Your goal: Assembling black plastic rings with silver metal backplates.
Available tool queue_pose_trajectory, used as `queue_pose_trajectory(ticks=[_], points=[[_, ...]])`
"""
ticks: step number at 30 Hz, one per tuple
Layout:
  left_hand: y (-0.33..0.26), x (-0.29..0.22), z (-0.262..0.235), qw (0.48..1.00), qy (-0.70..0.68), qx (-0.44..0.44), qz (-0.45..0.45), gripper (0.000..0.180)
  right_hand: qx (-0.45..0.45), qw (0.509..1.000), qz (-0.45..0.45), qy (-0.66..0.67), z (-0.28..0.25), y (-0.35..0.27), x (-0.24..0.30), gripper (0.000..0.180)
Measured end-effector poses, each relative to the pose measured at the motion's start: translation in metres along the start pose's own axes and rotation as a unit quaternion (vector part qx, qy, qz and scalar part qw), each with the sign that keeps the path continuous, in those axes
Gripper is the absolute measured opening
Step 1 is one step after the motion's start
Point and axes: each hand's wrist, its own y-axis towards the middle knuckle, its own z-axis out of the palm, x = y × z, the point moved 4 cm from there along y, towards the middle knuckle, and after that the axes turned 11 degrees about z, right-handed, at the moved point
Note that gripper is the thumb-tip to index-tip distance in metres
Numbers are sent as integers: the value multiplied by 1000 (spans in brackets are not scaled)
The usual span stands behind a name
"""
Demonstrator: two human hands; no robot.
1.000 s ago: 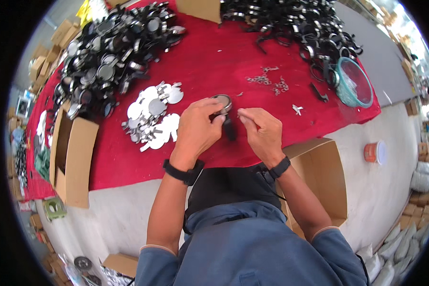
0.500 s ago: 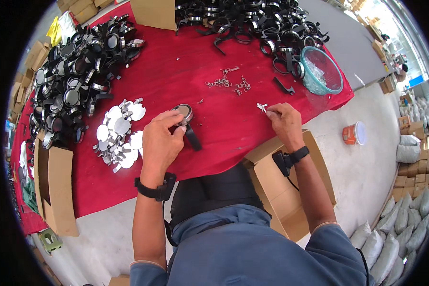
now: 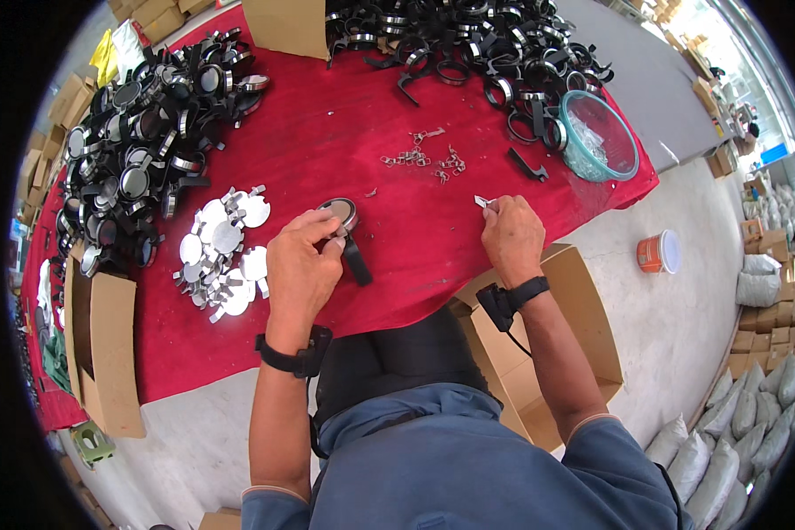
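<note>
a round metal-rimmed lens with a black handle (image 3: 348, 231) lies flat on the red cloth, its disc uppermost and its handle slanting down toward the person. a small silvery metal clip (image 3: 482, 202) pokes up-left, pinched.

A red-covered table (image 3: 327, 141) carries black ring piles at upper left (image 3: 141, 132) and top (image 3: 468, 44), shiny discs (image 3: 221, 256) left of centre, small clips (image 3: 424, 161), a clear bowl (image 3: 599, 137) upper right.

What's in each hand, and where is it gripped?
Left hand grips a round magnifier at its rim, handle hanging free. Right hand pinches a small metal clip by one end.
</note>
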Motion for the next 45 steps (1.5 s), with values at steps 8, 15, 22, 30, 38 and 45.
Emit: queue_pose_trajectory(ticks=[8, 15, 22, 30, 38, 45], points=[[-1, -1, 0, 1000, -8, 0, 14, 29, -28, 999, -4, 32, 5, -2, -1, 11], [-4, 3, -3, 999, 9, 4, 45, 33, -15, 996, -10, 92, -1, -5, -10, 10], [-1, 1, -3, 1000, 1, 3, 31, 34, 58, 986, 30, 155, 0, 2, -19, 14], [-4, -2, -10, 999, 15, 7, 45, 32, 197, 894, 75, 395, 11, -1, -6, 17], [-1, -3, 3, 999, -1, 13, 37, 30, 338, 802, 61, 488, 35, -33, 76, 18], [0, -5, 1, 999, 22, 8, 36, 30, 407, 766, 71, 493, 49, -41, 111, 19]])
